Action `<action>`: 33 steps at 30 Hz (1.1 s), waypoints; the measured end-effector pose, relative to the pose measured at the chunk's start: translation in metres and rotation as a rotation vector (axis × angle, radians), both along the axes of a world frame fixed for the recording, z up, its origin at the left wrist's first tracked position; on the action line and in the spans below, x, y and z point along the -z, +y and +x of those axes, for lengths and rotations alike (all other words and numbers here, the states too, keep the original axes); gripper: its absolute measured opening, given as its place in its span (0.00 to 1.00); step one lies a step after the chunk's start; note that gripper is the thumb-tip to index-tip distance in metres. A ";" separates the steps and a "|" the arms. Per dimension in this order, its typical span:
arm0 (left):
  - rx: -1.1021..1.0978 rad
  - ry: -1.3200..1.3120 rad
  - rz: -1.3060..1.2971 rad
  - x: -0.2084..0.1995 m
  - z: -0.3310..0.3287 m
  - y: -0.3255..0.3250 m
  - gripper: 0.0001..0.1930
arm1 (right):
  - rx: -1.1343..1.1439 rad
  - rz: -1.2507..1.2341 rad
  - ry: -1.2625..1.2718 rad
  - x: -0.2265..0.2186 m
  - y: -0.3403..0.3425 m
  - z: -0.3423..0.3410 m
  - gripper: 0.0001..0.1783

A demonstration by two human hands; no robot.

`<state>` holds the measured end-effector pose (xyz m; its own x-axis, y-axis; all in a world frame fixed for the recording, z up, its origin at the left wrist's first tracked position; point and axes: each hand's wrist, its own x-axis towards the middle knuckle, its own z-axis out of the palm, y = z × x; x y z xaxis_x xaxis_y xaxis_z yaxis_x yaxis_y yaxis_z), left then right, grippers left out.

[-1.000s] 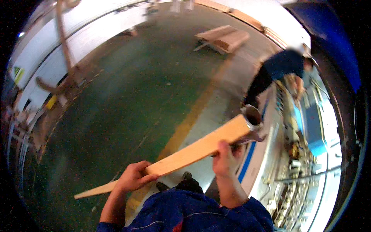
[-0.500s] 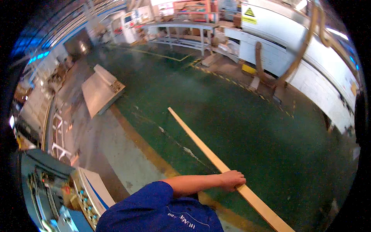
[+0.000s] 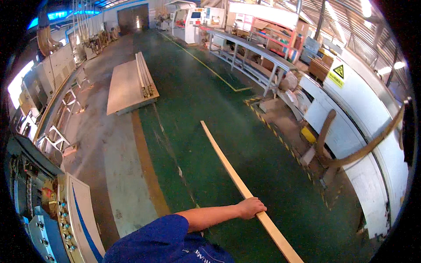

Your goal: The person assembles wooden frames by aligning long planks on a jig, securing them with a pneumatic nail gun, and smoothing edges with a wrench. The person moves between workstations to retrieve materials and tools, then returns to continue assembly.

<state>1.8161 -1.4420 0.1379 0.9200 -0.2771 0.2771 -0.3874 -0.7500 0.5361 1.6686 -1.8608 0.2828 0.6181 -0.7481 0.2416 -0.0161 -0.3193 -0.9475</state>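
Left hand (image 3: 252,207) closed around long wooden strip (image 3: 230,168), arm reaching across body. Strip slants over green floor (image 3: 184,122), right of floor's left edge along yellow-brown stripe (image 3: 149,171); near end runs out of view. Right hand out of view, grip cannot be told. Ahead, square timbers (image 3: 145,76) lie along right edge of low panel stack (image 3: 123,85), ends by near right corner.

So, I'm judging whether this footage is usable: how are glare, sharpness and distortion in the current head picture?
Head view: glare washes out the ceiling lights at upper right and a bright patch at the left; the left hand and wooden strip look fairly sharp; the dark far doorway shows little detail; the white housing on the right bows toward the black rim.
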 end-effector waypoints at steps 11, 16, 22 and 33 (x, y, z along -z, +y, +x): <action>-0.346 0.998 -1.741 0.017 0.182 0.235 0.29 | -0.524 -0.064 0.049 0.101 0.363 0.354 0.30; 0.077 0.672 -2.124 -0.032 0.316 0.349 0.27 | -0.966 -0.056 -0.320 0.068 0.634 0.511 0.25; -0.315 0.268 -2.248 -0.116 0.458 0.565 0.17 | -1.487 -0.193 -0.687 0.016 0.859 0.647 0.18; -0.996 0.195 -2.061 0.068 0.464 1.067 0.20 | -1.721 -0.999 0.056 0.194 1.146 0.966 0.18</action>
